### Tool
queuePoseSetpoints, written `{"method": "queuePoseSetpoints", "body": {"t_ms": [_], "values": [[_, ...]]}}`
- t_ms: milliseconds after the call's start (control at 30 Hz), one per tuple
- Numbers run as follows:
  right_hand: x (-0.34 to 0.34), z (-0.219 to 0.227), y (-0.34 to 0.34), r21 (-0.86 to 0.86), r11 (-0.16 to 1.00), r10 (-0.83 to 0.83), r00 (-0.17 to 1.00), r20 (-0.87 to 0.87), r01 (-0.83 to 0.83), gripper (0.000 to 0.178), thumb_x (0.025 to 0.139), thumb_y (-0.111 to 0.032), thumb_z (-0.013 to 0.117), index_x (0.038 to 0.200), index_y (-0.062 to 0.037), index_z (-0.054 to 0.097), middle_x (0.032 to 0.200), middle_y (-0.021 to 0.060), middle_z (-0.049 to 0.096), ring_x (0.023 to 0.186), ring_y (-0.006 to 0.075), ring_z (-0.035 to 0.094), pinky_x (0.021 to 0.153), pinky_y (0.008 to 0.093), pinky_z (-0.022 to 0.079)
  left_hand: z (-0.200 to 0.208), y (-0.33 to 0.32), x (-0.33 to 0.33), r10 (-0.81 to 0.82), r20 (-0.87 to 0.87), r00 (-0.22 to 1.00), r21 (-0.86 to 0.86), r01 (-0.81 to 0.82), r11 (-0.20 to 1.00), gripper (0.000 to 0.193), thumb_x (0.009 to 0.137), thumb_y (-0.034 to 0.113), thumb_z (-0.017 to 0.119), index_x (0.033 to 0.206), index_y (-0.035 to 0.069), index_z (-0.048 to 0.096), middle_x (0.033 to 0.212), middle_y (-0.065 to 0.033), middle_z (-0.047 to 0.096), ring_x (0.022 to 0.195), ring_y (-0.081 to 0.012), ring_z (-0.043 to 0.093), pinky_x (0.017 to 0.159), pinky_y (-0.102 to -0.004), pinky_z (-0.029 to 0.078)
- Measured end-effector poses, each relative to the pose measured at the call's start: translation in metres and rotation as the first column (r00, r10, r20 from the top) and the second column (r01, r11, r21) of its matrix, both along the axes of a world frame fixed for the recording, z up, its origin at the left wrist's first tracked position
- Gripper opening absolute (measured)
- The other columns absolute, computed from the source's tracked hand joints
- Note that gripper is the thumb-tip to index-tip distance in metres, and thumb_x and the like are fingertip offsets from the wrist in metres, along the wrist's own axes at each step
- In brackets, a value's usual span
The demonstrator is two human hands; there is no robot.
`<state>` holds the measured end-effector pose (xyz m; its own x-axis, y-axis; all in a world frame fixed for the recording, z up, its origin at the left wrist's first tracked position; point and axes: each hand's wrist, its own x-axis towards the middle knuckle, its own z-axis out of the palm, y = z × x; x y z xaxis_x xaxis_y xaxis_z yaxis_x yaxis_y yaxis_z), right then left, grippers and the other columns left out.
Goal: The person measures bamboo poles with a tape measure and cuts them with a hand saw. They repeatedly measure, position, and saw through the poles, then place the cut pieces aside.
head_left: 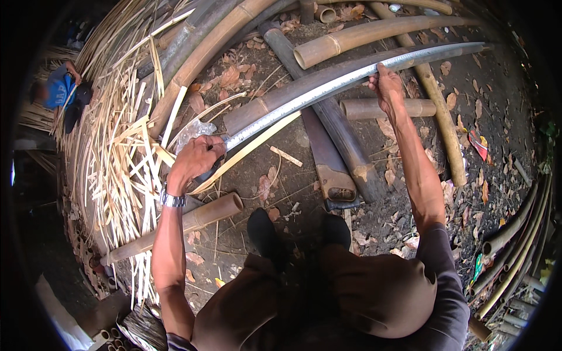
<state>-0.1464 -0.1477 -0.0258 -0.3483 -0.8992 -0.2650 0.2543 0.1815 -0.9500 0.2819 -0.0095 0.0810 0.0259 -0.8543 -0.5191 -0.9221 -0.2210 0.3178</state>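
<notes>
A long silver measuring tape point(298, 106) with fine marks lies along a brown bamboo pole point(257, 109), running from near left to far right. At its near end my left hand point(196, 157) is closed round it, with a dark object, perhaps the tape's case, partly hidden under the fingers. Farther along, my right hand point(386, 88) pinches the tape's edge against the pole between thumb and fingers. Just below the tape stretches a pale split bamboo strip point(257, 146). A handsaw point(323, 143) with a wooden handle lies on the ground between my arms.
Pale bamboo strips point(120, 169) are heaped at the left. A short bamboo length point(202, 219) lies by my left wrist, and a dark pole point(339, 128) crosses under the measured one. Thicker bamboo point(351, 41) lies beyond. Another person point(61, 88) sits at far left.
</notes>
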Motion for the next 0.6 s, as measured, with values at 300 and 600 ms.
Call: {"method": "queuePoseSetpoints", "body": {"t_ms": [300,600], "values": [[0.021,-0.009,0.005,-0.053,0.998,0.038,0.999,-0.016,-0.039,0.028,0.098,-0.025,0.058,0.089,0.0019,0.06,0.073,0.007,0.062,0.056,0.0105,0.055,0.049,0.0241,0.048,0.001,-0.003,-0.002,-0.012,0.023,1.0,-0.036,0.013,0.999,0.036,0.088,0.036,0.058,0.111,0.01,0.071,0.107,-0.0152,0.07,0.102,-0.0308,0.066,0.091,-0.0355,0.047],[0.009,-0.024,-0.009,-0.042,0.999,-0.006,0.995,-0.095,0.002,0.028,0.097,-0.024,0.059,0.093,0.0031,0.063,0.074,0.0104,0.066,0.058,0.0124,0.059,0.051,0.026,0.05,0.001,-0.026,-0.013,-0.124,0.074,0.99,-0.041,0.127,0.991,0.035,0.088,0.036,0.055,0.093,0.004,0.069,0.085,-0.022,0.064,0.08,-0.0341,0.061,0.076,-0.04,0.045]]}}
